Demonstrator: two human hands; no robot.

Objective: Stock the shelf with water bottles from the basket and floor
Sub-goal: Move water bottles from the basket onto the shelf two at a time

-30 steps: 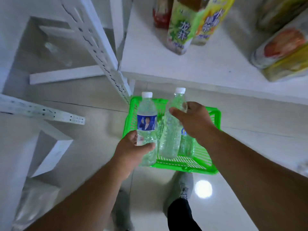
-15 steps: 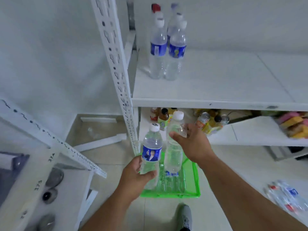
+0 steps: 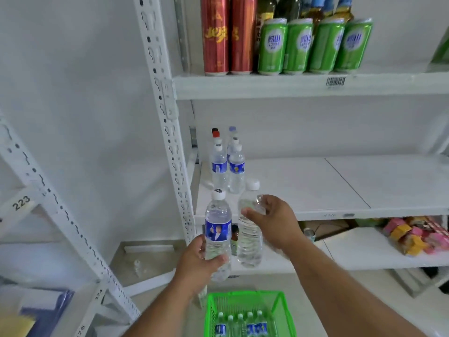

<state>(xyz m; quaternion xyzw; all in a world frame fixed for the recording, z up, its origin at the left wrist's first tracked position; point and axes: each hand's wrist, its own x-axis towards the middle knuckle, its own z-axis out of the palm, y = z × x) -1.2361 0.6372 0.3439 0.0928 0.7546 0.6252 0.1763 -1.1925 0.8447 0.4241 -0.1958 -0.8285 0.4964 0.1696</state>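
Note:
My left hand grips the lower half of an upright water bottle with a blue label. My right hand holds a second, clear water bottle near its neck. Both bottles hang in front of the white middle shelf, just below its front edge. Several water bottles stand at the left end of that shelf. Below, on the floor, the green basket holds several more bottles.
Red and green cans fill the top shelf. A perforated white upright post stands left of the bottles. Snack packets lie on the lower shelf at right. Another white rack stands at left.
Both hands have lifted their bottles up from the basket toward the middle shelf. The view has tilted up from the floor to the shelves.

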